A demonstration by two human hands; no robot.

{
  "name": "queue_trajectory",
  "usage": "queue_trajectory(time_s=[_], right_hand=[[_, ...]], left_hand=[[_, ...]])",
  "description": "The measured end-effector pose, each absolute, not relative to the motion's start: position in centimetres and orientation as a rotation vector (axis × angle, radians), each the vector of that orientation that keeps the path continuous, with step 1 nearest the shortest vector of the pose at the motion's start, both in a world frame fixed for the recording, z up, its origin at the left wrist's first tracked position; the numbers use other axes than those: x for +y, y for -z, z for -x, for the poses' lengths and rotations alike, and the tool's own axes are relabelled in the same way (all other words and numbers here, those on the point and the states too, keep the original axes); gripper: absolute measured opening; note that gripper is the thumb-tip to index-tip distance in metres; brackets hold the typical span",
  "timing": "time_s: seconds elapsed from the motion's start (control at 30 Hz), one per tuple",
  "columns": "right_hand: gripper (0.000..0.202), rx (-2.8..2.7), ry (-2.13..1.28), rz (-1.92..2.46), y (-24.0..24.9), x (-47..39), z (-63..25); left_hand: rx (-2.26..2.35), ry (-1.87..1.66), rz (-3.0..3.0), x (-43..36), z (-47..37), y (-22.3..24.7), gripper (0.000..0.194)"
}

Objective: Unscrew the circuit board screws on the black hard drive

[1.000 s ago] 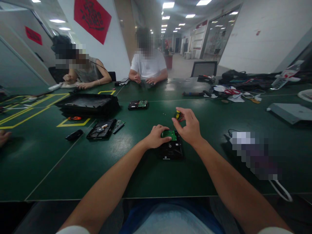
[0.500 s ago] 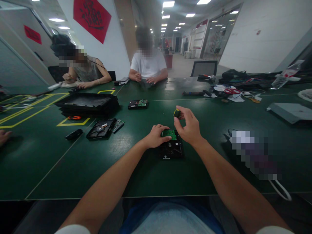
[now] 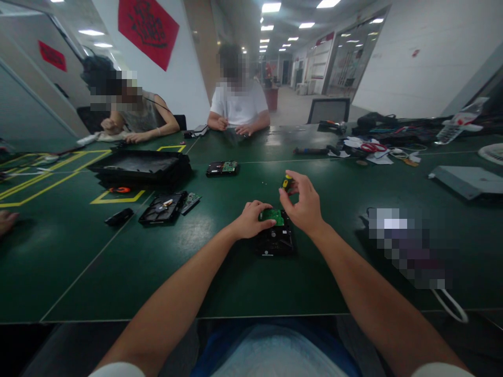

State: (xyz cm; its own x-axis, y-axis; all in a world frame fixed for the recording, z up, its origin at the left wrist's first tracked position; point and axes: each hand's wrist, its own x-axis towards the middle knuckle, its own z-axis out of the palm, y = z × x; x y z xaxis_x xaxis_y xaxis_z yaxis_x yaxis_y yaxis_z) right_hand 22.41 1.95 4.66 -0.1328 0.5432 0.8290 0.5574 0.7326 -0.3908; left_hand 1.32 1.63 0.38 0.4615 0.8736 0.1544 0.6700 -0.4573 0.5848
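Note:
A black hard drive [image 3: 274, 242] with a green circuit board [image 3: 278, 216] at its far end lies flat on the table in front of me. My left hand [image 3: 253, 219] grips its far left side, thumb lying across the board. Above the drive's far right corner, my right hand [image 3: 302, 201] pinches the yellow and black handle of a screwdriver [image 3: 286, 183]. Its shaft is too thin or too hidden to make out, so I cannot tell whether the tip touches the board. Tiny light specks, perhaps screws, lie just beyond.
Left of me are an opened hard drive [image 3: 163, 208], a loose circuit board [image 3: 191, 203] and a black bin [image 3: 141, 166]. Another hard drive [image 3: 222, 168] lies farther back. A grey metal box [image 3: 467, 181] and a blurred-out object [image 3: 408, 248] are at right. Two people sit opposite.
The screwdriver handle has turned in my right hand's fingers, showing more yellow. My left hand and the hard drive stay in place.

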Motion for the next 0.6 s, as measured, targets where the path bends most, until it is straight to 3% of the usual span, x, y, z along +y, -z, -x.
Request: queue_trajectory(time_s=[0.17,0.6], right_hand=[[0.042,-1.810,0.031,0.862,-4.91,1.79,-22.47],[0.045,-1.809,0.044,0.846,-4.72,1.89,-22.58]], left_hand=[[1.285,-0.612,-2.270,1.64,-1.28,-0.36,0.059],[1.293,-0.623,-2.265,1.58,-1.37,-0.41,0.059]])
